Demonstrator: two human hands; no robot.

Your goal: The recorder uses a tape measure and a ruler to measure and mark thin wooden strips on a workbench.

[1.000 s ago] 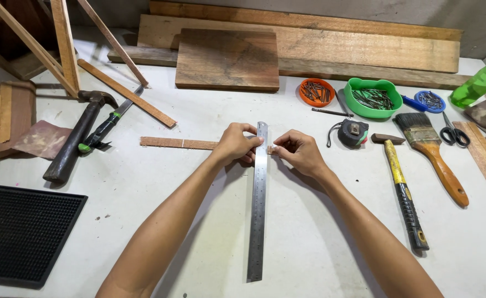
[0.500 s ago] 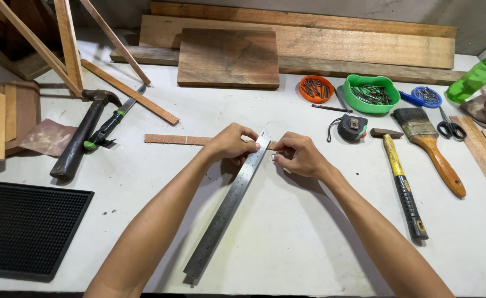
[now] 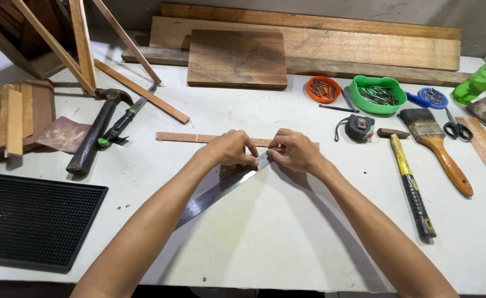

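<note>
From the head view, both hands meet at the middle of the white table (image 3: 287,243): the left hand (image 3: 229,149) and right hand (image 3: 295,150) have their fingers pinched on the upper end of a steel ruler (image 3: 221,190), which lies slanting down to the left under the left forearm. That end rests against a thin wood strip (image 3: 190,137) lying flat just beyond the hands. A hammer (image 3: 94,132) lies off to the left, and a tape measure (image 3: 360,127) and brush (image 3: 439,149) to the right.
</note>
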